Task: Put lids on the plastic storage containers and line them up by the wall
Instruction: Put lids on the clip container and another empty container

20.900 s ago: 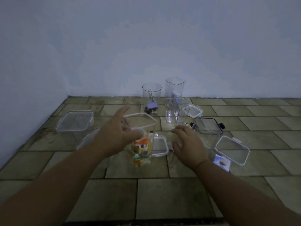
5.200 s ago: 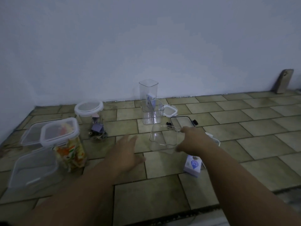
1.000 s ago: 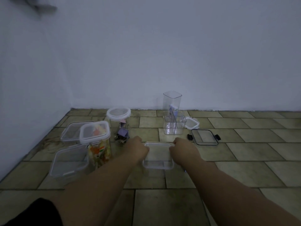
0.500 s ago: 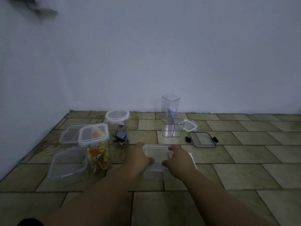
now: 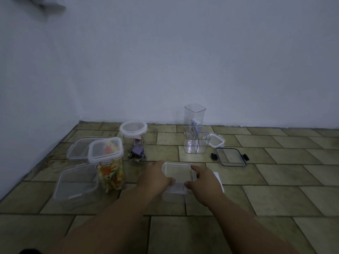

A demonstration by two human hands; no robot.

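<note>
Right now both hands clamp one clear rectangular container [image 5: 178,174] on the tiled floor [image 5: 275,195]: the left hand [image 5: 156,177] grips its left side with the thumb on the near edge, and the right hand [image 5: 203,180] grips its right side the same way. Whether this container has its lid on cannot be told. Just beyond the right hand's knuckles a white card [image 5: 219,181] lies flat on the tiles. Further out past that hand lies a loose black-clipped lid [image 5: 231,157], then a small white-rimmed lid [image 5: 216,140], a square open container [image 5: 196,142] and behind it a tall open container [image 5: 194,114] at the wall [image 5: 165,70]. Left of the left hand stands a lidded container with colourful contents [image 5: 110,167], and beyond that hand a round lidded jar [image 5: 134,142] holding binder clips. Farthest left of the left hand sit two flat lidded boxes, one near [image 5: 75,183] and one far [image 5: 80,148].
</note>
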